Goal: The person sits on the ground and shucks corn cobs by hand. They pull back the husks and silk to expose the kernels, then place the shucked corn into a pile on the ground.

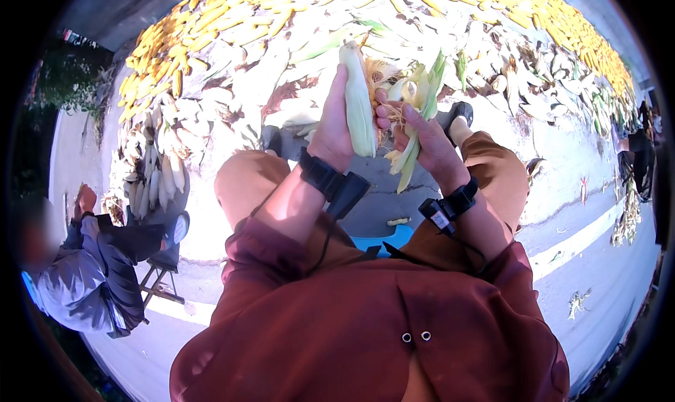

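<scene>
My left hand (335, 120) is closed around an ear of corn (359, 107) in pale green husk, held upright over my lap. Orange-brown corn silk (378, 75) hangs from the ear's right side. Just right of the ear, my right hand (422, 133) grips several loose green and yellowish husk leaves (422, 93), with silk between its fingers. The fingertips of both hands are close together near the silk. Straps with small devices sit on both wrists. Behind the hands, pale husks (311, 86) cover the sunlit ground.
Husked yellow cobs (221, 17) form a long curved band at the far side. Unhusked ears (158, 175) are piled at the left, and more (559, 75) lie at the right. A person (95, 275) sits at the left by a small stool (163, 275). Something blue (382, 238) shows between my legs.
</scene>
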Available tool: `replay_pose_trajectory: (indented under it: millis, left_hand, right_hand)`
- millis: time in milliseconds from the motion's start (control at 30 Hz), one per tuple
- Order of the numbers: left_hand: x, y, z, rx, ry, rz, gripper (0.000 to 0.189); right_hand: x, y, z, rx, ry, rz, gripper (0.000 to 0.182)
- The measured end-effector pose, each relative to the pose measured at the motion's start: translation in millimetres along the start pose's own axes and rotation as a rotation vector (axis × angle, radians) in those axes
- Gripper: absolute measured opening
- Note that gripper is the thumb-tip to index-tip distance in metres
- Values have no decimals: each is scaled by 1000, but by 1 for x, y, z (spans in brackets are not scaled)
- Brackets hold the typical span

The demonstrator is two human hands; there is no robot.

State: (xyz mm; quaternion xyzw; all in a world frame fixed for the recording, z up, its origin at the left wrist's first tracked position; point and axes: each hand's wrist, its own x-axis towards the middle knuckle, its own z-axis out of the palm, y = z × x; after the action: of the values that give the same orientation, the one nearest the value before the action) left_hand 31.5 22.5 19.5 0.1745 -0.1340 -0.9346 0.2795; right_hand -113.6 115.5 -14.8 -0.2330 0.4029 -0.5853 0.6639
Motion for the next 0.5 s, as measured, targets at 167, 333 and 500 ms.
replay_pose_trajectory:
  millis: [167, 333, 500]
  left_hand:
    - [-18, 1, -6, -7, -70, -38, 55]
    - [-34, 1, -1, 53, -71, 8, 56]
    - [-37, 2, -10, 76, -112, -5, 56]
  right_hand:
    - [-18, 3, 18, -29, -69, -13, 39]
    - [-44, 7, 32, 37, -80, -7, 30]
    - [-58, -2, 66, -45, 114, -93, 19]
